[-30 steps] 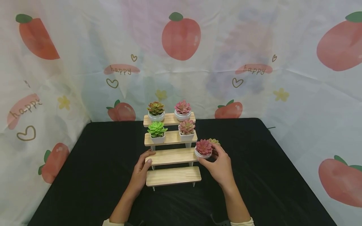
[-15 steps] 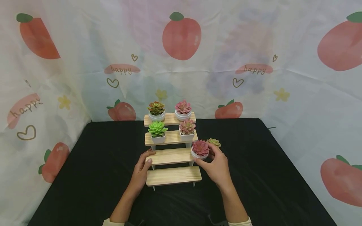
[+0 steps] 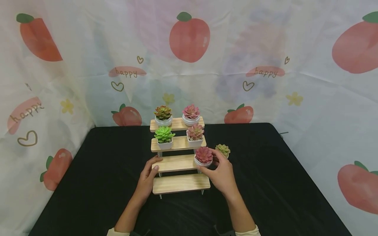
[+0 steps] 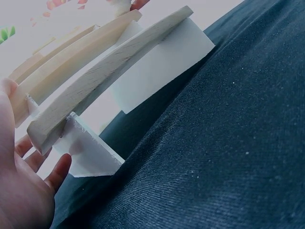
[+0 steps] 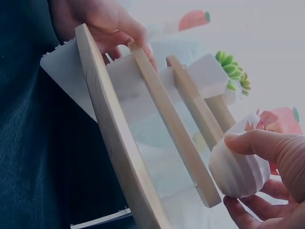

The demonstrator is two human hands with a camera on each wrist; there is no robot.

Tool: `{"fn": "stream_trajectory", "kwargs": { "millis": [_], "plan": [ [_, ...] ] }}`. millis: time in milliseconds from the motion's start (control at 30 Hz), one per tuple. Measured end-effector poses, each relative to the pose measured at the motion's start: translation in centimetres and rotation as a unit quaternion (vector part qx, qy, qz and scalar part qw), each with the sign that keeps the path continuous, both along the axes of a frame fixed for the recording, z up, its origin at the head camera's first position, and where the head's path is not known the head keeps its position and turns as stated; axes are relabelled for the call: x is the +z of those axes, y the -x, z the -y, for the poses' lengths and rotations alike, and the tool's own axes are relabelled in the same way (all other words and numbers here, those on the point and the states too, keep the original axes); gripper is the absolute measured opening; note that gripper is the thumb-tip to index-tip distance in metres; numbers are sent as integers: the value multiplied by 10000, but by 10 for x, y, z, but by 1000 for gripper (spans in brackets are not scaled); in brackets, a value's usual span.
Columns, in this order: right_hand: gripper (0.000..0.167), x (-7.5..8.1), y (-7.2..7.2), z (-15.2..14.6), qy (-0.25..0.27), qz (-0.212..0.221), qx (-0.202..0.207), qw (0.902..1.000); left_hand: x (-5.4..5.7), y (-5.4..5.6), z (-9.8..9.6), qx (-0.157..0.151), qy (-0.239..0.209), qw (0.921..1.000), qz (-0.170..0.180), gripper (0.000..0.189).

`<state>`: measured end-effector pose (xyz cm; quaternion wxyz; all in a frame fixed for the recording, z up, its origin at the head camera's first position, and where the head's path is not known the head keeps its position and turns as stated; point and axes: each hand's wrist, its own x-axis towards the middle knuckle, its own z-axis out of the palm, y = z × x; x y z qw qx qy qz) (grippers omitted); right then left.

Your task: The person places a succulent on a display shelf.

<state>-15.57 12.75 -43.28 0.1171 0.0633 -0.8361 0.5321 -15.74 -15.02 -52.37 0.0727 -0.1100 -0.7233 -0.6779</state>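
Observation:
In the head view, a four-step wooden plant stand (image 3: 174, 163) with white side supports stands mid-table. My left hand (image 3: 146, 174) holds the left end of its second step from the bottom, thumb at the board's end. My right hand (image 3: 222, 175) grips a dark pink succulent (image 3: 203, 154) by its round white pot, thumb on the near side and fingers behind. The pot overlaps the right end of that same step. From the right wrist view, the ribbed white pot (image 5: 238, 167) is right at the board's end, between thumb and fingers.
Behind my right hand is a yellow-green succulent (image 3: 223, 149), its pot mostly hidden. A bright green succulent (image 3: 164, 135) and a dusty pink one (image 3: 195, 132) sit one step up. The top step bears a red-green succulent (image 3: 163, 113) and a pink one (image 3: 191, 112). Black cloth (image 3: 283, 190) covers the table.
My right hand has moved left with the dark pink succulent, from beside the step to over its right end. More of the yellow-green succulent shows. My left hand has stayed in place.

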Motion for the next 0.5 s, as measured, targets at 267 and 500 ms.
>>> {"fn": "stream_trajectory", "kwargs": {
  "millis": [267, 500],
  "plan": [
    [68, 3, 0, 5, 102, 43, 15, 9999, 2, -1, 0, -11, -26, 10000, -39, 31],
    [68, 4, 0, 8, 119, 99, 19, 9999, 1, -1, 0, -19, 0, 10000, -12, 31]
  ]
}}
